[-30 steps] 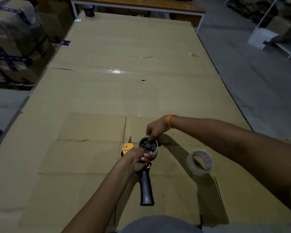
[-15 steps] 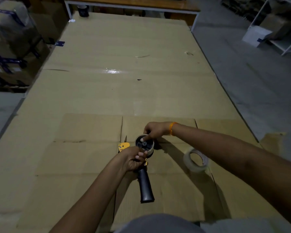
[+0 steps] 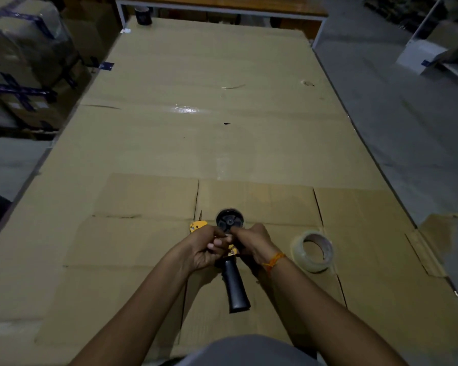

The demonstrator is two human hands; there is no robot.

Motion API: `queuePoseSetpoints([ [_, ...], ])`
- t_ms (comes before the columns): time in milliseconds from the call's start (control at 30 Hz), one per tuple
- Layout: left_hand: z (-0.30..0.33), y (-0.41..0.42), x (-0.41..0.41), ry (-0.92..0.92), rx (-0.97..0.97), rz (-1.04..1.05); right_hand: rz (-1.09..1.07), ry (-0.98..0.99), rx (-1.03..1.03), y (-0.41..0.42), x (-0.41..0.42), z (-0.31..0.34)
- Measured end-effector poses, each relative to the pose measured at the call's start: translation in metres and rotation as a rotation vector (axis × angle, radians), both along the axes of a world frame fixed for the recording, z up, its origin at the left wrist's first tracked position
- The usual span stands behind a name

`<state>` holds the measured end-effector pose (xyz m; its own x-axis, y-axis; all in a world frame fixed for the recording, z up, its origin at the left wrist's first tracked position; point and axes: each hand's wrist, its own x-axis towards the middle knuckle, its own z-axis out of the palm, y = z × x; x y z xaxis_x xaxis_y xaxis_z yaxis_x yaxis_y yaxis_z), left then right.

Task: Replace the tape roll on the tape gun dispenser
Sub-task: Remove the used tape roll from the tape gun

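The tape gun point(image 3: 234, 283) lies on flattened cardboard, its black handle pointing toward me and its yellow metal frame point(image 3: 197, 226) at the far left. Its black hub wheel point(image 3: 229, 221) faces up, with only a thin pale ring around it. My left hand point(image 3: 206, 249) is closed on the frame just below the wheel. My right hand point(image 3: 253, 243) grips the gun from the right, its fingers at the wheel's near edge. A clear tape roll point(image 3: 313, 250) lies flat on the cardboard to the right, apart from both hands.
The cardboard-covered table point(image 3: 222, 143) stretches far ahead; its right edge drops to a grey floor. Wrapped boxes point(image 3: 19, 62) stack at the left. A dark cup point(image 3: 143, 15) stands at the far end. White shelving point(image 3: 439, 54) is at the far right.
My right hand has come back from the far side of the wheel to its near right side. Both hands now meet at the gun's frame. The loose roll has not moved.
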<state>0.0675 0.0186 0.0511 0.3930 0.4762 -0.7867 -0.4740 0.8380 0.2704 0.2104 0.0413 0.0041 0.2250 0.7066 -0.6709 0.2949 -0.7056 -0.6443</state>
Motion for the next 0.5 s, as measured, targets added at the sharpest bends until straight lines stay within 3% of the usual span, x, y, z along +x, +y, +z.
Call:
queuePoseSetpoints([
  [167,0.002,-0.001,-0.012,0.178,0.073,-0.08,0.075,-0.135,-0.017,0.013,-0.002,0.007],
  [367,-0.01,-0.001,-0.019,0.609,0.327,-0.183,0.109,-0.152,-0.049,0.032,-0.002,0.01],
  [500,-0.023,0.011,-0.022,1.049,0.491,-0.13,0.133,-0.176,-0.045,0.036,-0.006,0.012],
])
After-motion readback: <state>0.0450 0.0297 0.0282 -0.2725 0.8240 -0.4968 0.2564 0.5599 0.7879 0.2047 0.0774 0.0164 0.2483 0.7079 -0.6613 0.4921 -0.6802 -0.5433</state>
